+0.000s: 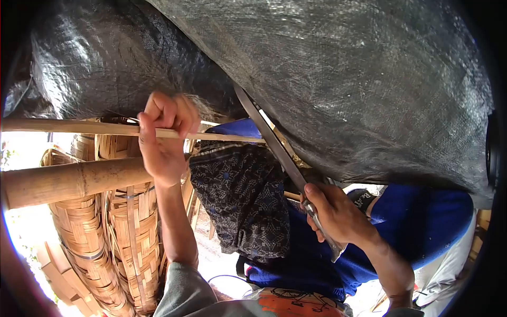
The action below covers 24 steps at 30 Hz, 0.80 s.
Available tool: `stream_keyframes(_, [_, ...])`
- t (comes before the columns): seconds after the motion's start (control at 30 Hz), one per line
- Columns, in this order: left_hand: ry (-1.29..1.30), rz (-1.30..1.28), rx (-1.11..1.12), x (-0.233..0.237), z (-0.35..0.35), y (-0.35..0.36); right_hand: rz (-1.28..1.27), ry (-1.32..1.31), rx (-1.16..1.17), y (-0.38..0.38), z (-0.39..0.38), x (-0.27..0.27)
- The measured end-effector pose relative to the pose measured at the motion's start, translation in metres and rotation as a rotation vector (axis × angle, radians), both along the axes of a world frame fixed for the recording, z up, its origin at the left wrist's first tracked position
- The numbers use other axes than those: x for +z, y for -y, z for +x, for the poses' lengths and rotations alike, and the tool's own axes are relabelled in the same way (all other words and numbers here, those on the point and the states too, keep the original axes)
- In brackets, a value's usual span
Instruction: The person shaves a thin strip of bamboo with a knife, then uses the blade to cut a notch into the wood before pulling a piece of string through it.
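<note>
As the wooden strip (68, 127) lies in the left hand (168, 158), the knife (273, 145) slants at its end.
Thumb and curled fingers seem to pinch the strip; the right hand (338, 214) grips the knife. Probably it is trimming; the next stroke would need a steady hold.

Left hand (167, 149) holds pale strip (79, 127); right hand (335, 212) grips long knife (279, 150), tip perhaps behind dark tarp (338, 79).
</note>
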<state>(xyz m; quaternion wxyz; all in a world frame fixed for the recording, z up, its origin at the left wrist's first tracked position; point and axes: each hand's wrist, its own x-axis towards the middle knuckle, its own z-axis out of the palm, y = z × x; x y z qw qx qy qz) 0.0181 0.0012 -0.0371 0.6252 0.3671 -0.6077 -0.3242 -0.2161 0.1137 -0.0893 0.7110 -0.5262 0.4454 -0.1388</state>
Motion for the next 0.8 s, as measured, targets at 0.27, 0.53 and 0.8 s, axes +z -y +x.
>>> stream_keyframes(0.27, [-0.401,0.309,-0.523,-0.007,0.048,-0.003,0.667,0.233,-0.281,0.001,0.009,-0.047])
stream_keyframes(0.53, [-0.488,0.285,-0.458,-0.015,0.064,-0.002,1.052,0.617,-0.263,-0.006,0.013,-0.061])
stream_keyframes(0.8, [-0.458,0.292,-0.489,-0.012,0.06,0.0,1.131,0.87,-0.179,-0.003,0.017,-0.041])
